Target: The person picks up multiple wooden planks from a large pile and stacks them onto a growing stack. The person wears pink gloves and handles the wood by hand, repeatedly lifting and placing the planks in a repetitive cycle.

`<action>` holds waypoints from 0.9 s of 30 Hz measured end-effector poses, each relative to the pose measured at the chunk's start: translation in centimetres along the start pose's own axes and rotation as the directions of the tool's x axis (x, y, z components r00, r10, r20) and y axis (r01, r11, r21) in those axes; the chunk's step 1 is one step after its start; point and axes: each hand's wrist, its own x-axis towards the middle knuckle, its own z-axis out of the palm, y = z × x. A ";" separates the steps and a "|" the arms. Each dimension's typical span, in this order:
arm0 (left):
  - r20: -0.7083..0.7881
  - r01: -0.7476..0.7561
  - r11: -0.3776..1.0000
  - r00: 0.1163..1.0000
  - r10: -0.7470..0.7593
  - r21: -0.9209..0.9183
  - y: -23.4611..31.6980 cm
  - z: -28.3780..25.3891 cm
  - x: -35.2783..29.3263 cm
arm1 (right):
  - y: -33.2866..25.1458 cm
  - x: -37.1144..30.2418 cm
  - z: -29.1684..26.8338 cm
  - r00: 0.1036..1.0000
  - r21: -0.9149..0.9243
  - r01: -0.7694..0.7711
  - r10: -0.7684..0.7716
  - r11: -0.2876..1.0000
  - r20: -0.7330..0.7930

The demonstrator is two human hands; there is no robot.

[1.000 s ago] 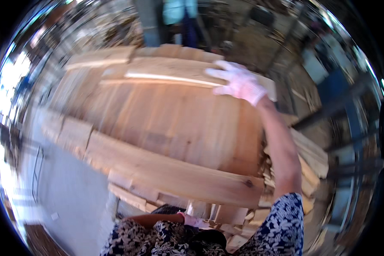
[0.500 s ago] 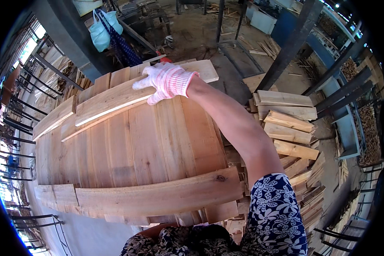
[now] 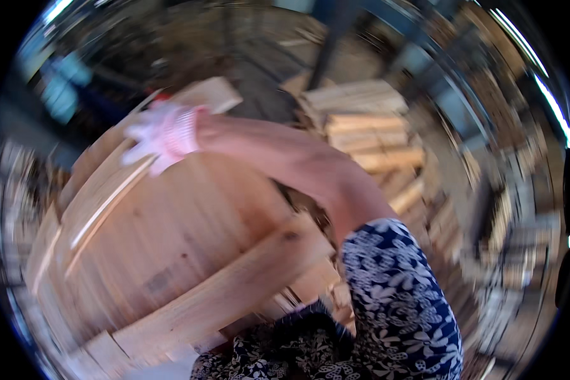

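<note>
A broad stack of planks (image 3: 171,253) fills the lower left of the blurred view, its boards lying side by side and running up toward the far end. One thick board (image 3: 234,288) lies crosswise over the near edge of the stack, slanting up to the right, with a dark knot near its upper end. Its right tip sits close to the person's elbow, and darker gaps and short offcuts show just beneath it.

To the right, past the arm, a second pile of boards (image 3: 367,126) stands apart from the stack, with bare ground (image 3: 266,76) between them and beyond the far end.

The right arm reaches from the patterned sleeve (image 3: 399,291) across the stack to its far left part. The right hand (image 3: 161,136), in a pale glove, rests flat on the top planks near the far edge, fingers spread and pointing left; it pinches nothing that can be seen. A pale plank end (image 3: 212,94) juts out just beyond the hand.

The left hand is out of sight.

No bins or boxes can be made out through the blur.
</note>
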 end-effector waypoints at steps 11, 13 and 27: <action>0.090 -0.028 0.998 0.996 0.022 0.059 -2.0 2.4 13.3 | -9.7 -33.4 -1.8 0.628 -0.107 -0.778 0.765 0.619 -0.143; 0.078 -0.072 0.997 0.995 0.070 0.022 -3.6 4.5 16.8 | -16.5 -42.5 0.6 0.446 -0.106 -0.893 0.892 0.438 -0.070; 0.865 -0.408 0.912 0.468 0.181 0.030 13.8 37.5 14.3 | -79.3 -71.2 -9.5 -0.945 -0.098 -0.051 0.079 -0.994 -0.316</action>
